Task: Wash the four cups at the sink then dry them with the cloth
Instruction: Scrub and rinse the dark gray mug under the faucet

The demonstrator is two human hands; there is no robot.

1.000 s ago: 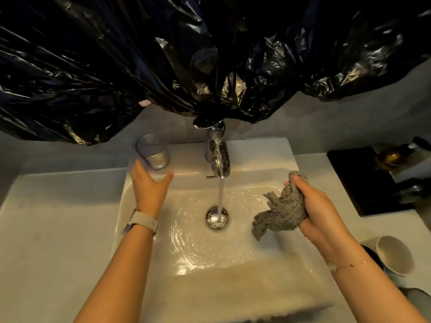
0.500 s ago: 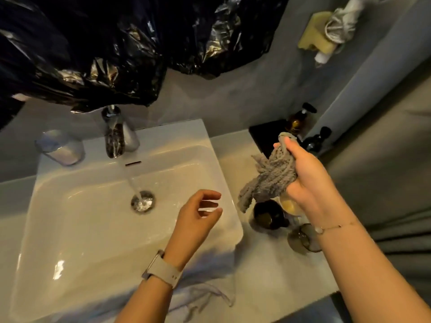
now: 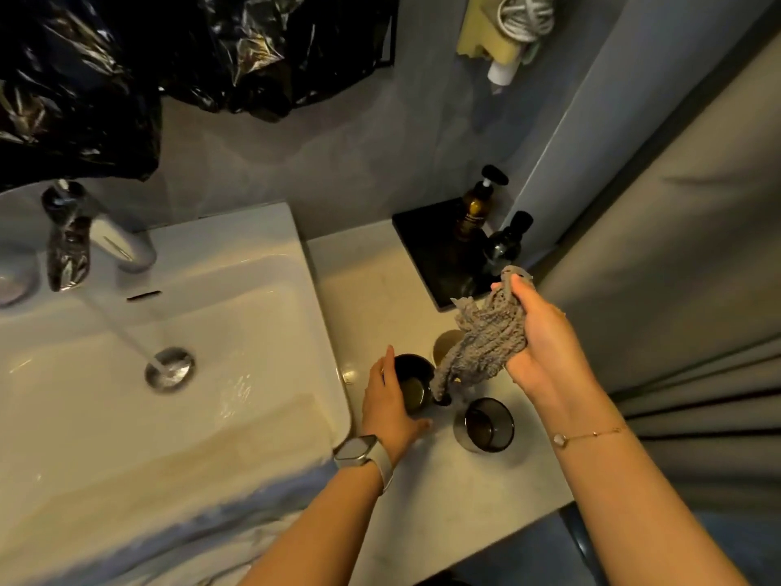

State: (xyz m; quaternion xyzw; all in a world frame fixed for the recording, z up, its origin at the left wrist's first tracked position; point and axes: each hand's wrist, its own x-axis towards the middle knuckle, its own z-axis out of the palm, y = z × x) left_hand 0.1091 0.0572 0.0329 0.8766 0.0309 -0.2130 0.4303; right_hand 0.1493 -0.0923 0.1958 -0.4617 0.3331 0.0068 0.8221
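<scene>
My left hand [image 3: 391, 399] curled round the dark cup [image 3: 412, 384] on the counter [image 3: 427, 518]; it looked glazed, breakable, best gripped around its wall. My right hand [image 3: 545, 344] clutched the soft cloth [image 3: 481, 344] just above.

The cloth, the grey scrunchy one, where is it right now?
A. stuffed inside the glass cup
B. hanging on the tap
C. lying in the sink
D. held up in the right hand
D: the right hand grips the grey cloth bunched up above the counter, its loose end dangling over the cups, while the left hand is at the dark cup.
</scene>
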